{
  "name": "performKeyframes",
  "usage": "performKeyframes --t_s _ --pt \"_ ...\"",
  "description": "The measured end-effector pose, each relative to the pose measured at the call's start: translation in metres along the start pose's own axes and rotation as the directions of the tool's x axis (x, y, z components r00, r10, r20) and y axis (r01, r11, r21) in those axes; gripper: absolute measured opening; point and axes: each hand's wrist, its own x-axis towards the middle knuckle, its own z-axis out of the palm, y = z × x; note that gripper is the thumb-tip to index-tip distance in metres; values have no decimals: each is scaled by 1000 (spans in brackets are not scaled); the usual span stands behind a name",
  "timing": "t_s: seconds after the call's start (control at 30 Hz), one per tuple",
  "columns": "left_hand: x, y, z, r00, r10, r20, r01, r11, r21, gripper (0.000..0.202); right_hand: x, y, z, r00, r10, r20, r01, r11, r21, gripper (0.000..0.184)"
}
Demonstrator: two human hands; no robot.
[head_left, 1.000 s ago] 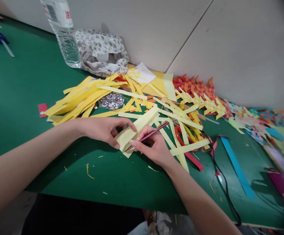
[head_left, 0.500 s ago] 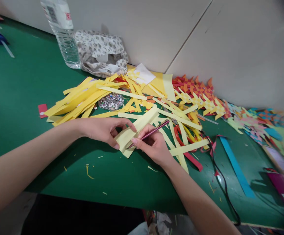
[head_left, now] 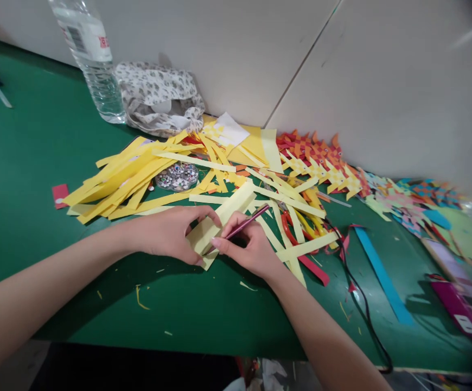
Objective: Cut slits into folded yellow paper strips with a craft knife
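A folded piece of pale yellow paper [head_left: 236, 203] lies slanted over the green table. My left hand [head_left: 174, 233] grips its near left side, thumb at the lower corner and fingers curled over the upper edge. In my right hand [head_left: 246, 244] is a slim maroon pen-shaped tool [head_left: 247, 221], pinched like a pencil, its tip on the paper by the near end. Whether that tip is a nib or a blade I cannot make out. Pale yellow paper strips [head_left: 297, 201] lie crosswise beyond my right hand, partly over red-handled scissors [head_left: 287, 225].
Behind stand a water bottle [head_left: 93, 65] and a patterned cloth pouch [head_left: 158, 98] against the wall. Yellow strips [head_left: 118, 179] surround a clear case of small beads [head_left: 177, 176]. Woven paper fish [head_left: 321, 157], a black cable [head_left: 362, 298] and a blue strip [head_left: 382, 274] are at right.
The view has shifted slightly, so most things sit a little further left. My left fingers have closed in on the paper's edge, and the tool's tip has moved slightly along the paper.
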Motion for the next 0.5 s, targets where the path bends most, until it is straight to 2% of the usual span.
performKeyframes --t_s 0.2,0.5 --pt "-4 9 0 999 -21 -50 26 993 116 62 2 2 -3 998 55 4 -55 996 73 34" --pt "-4 13 -3 998 -56 -8 56 995 84 65 6 4 -6 998 40 -42 -38 997 67 34"
